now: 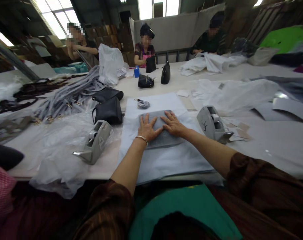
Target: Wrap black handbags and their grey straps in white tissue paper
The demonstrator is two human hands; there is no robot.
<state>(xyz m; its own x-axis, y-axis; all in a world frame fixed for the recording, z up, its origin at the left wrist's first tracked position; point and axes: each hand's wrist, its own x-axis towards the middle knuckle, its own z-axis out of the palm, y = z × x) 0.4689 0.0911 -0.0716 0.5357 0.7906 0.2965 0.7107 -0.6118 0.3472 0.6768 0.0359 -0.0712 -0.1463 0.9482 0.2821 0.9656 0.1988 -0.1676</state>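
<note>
Both my hands lie flat, fingers spread, on the grey felt pouch (pixel 161 131), my left hand (pixel 147 128) on its left half and my right hand (pixel 173 125) on its right, thumbs nearly meeting in the middle; neither pinches anything. The pouch rests on a sheet of pale wrapping paper (pixel 163 160) that runs from the near edge of the table (pixel 278 146) toward its middle. A small coiled grey strap (pixel 143 104) sits on the far part of the same sheet, apart from the pouch. A tape dispenser (pixel 95 141) stands just left of the paper on crumpled clear plastic (pixel 58 156), and a second tape dispenser (pixel 212 123) stands just right of it. Two black bags (pixel 108 106) lie beyond the left dispenser, next to a heap of grey straps (pixel 71 95) toward the far left. As I judge it, the thin sheet could crease or slide under my palms if I press unevenly, and the pouch could end up askew on it. The paper's near end overhangs the table edge, so a tug from my sleeves could drag it off. A careless elbow could knock either dispenser.
</note>
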